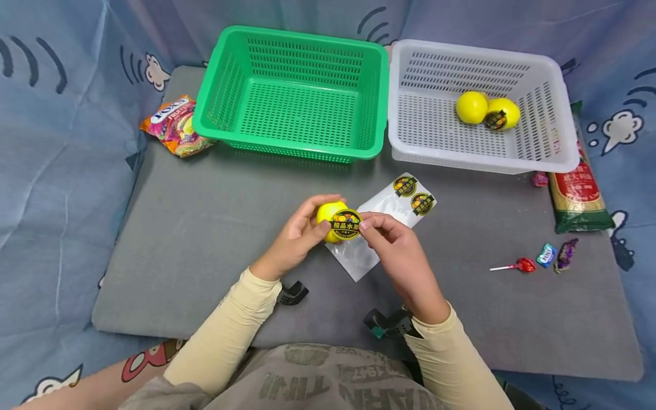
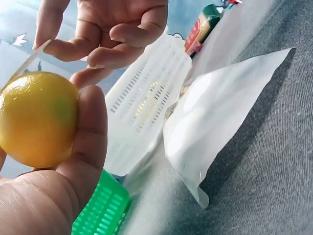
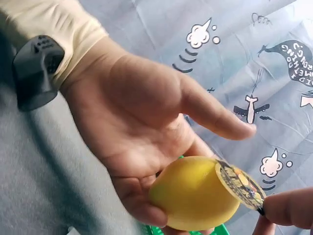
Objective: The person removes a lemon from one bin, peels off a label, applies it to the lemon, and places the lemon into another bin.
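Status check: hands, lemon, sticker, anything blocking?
Left hand holds the lemon. Right hand pinches the sticker against it, one edge not yet down. Sticker sheet lies underneath; nothing in the way.

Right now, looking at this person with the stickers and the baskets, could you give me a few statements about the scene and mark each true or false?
1. The left hand holds a yellow fruit. True.
2. The right hand pinches a round sticker against that fruit. True.
3. The green basket holds two yellow fruits. False: it holds nothing that shows; the two fruits lie in the white basket.
4. The sticker sheet on the mat still carries two stickers. True.
5. The lollipop lies inside the white basket. False: it lies on the grey mat, beside wrapped sweets.
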Demonstrator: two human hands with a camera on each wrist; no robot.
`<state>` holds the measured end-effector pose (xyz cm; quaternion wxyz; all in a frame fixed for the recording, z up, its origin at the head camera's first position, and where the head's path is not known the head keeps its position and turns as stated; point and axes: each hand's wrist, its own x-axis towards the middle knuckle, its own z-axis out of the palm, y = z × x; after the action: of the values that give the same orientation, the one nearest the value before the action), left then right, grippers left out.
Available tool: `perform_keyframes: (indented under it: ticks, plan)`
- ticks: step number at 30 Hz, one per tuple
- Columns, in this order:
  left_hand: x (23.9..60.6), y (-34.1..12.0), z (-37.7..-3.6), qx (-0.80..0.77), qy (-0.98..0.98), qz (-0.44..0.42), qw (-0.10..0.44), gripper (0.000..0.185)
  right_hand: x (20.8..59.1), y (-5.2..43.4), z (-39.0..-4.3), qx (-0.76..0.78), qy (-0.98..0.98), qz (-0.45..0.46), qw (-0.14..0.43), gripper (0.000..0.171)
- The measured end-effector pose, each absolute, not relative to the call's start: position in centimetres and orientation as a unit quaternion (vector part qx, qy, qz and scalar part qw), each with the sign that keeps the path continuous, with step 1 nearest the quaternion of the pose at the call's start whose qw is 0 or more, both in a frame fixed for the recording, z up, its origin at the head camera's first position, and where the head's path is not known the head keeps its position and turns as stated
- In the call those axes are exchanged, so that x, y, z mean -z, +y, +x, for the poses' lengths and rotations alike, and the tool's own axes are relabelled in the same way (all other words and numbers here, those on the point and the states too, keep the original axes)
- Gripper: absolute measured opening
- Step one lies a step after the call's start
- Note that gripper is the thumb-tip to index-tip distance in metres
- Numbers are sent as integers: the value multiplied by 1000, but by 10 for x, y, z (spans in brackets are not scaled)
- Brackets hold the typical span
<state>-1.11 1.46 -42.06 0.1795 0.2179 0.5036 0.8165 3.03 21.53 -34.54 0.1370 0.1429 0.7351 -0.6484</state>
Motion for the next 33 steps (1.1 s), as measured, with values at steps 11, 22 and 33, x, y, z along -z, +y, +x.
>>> perform_keyframes:
  ticks: [11, 22, 33]
  plan:
    - [416, 23, -6, -866, 407, 195, 217, 45, 354, 213, 32, 622, 768, 111, 104, 16]
    - [409, 25, -4, -908, 348, 52, 225, 52, 365, 221, 24, 534, 842, -6, -79, 34]
    - [408, 43, 5, -901, 383, 18, 201, 106, 382, 201, 7, 341, 883, -283, -153, 57]
